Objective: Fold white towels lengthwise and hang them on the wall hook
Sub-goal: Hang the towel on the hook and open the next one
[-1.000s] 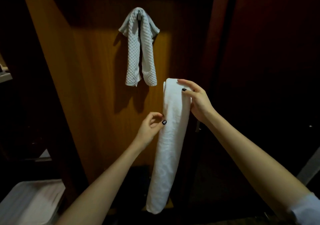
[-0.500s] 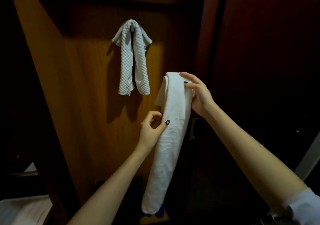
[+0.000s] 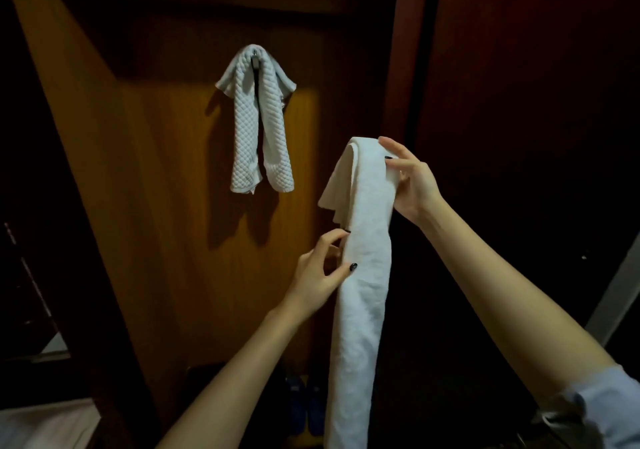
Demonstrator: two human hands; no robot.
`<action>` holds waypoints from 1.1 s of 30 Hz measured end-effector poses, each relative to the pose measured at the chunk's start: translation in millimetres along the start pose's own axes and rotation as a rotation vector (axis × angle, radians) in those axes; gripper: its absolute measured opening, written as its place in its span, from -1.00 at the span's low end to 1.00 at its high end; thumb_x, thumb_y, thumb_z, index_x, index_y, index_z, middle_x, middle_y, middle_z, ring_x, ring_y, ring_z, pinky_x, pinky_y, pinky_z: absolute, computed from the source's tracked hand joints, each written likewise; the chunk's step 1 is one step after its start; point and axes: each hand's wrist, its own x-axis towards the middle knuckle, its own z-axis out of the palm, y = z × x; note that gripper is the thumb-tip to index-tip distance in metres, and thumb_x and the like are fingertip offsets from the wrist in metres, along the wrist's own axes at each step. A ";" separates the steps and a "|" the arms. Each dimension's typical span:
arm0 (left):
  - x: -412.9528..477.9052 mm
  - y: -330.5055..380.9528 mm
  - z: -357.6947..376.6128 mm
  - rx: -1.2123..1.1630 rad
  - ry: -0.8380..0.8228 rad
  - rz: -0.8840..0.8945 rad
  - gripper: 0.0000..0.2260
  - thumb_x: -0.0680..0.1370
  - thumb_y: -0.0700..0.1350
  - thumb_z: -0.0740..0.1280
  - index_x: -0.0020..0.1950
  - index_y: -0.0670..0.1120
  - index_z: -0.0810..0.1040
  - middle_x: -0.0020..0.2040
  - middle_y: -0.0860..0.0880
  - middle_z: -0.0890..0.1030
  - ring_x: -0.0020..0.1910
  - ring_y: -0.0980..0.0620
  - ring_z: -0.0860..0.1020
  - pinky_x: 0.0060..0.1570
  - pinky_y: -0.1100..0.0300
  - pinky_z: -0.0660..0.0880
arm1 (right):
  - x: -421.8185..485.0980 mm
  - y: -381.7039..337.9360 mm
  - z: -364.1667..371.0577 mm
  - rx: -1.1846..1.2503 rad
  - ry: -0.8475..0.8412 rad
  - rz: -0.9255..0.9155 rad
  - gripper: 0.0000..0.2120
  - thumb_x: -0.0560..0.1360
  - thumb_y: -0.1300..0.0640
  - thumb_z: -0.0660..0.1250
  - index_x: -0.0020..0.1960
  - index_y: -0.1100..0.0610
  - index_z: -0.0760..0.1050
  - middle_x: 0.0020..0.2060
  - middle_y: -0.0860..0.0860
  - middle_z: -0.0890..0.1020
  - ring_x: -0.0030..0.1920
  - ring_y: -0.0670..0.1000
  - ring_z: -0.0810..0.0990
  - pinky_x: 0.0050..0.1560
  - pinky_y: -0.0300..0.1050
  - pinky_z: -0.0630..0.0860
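Observation:
A long white towel (image 3: pixel 363 275), folded into a narrow strip, hangs down in front of me. My right hand (image 3: pixel 410 182) grips its top end, which is draped over the fingers. My left hand (image 3: pixel 322 275) pinches the strip's left edge lower down. A quilted white towel (image 3: pixel 258 119) hangs doubled over the wall hook (image 3: pixel 255 58) on the lit wooden panel, up and to the left of my hands.
The wooden panel (image 3: pixel 156 223) stands straight ahead, with a dark red door (image 3: pixel 519 102) to its right. A pale surface (image 3: pixel 41 424) shows at the bottom left. Blue shoes (image 3: pixel 304 407) lie on the floor below. A grey edge (image 3: pixel 616 296) runs along the right.
The view has dropped and shifted, so the hook and hung towel sit lower in frame. The top end of the held towel has flopped further over my right hand, and a corner hangs on the left.

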 end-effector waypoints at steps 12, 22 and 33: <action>-0.1 -14.8 4.5 -0.092 0.042 -0.139 -0.73 0.51 -0.34 0.33 -0.02 0.06 0.56 0.02 0.11 0.60 0.03 0.23 0.56 0.01 0.35 0.45 | 5.1 -10.0 -1.4 -0.258 -0.043 -0.140 -0.66 0.50 0.36 0.28 0.12 -0.01 0.58 0.11 -0.06 0.57 0.11 -0.03 0.57 -0.04 -0.18 0.59; -19.7 -32.4 -5.3 -0.043 -0.094 -0.228 -0.65 0.45 -0.25 0.41 0.01 0.18 0.46 0.02 0.15 0.56 0.08 0.13 0.53 0.11 0.17 0.47 | 3.5 -1.9 -13.9 -0.736 -0.034 -0.235 -0.44 0.41 0.34 0.29 0.32 -0.09 0.35 0.26 0.02 0.29 0.07 0.02 0.48 -0.31 -0.13 0.62; -43.0 -47.9 7.2 0.066 -0.161 -0.502 -0.71 0.54 -0.33 0.25 0.11 0.01 0.54 0.20 0.05 0.56 -0.32 0.02 0.67 -0.35 0.28 0.52 | -7.4 13.6 -30.8 -0.629 0.028 -0.297 -0.43 0.42 0.40 0.21 0.31 -0.08 0.39 0.23 0.00 0.35 0.10 -0.04 0.48 -0.18 -0.13 0.64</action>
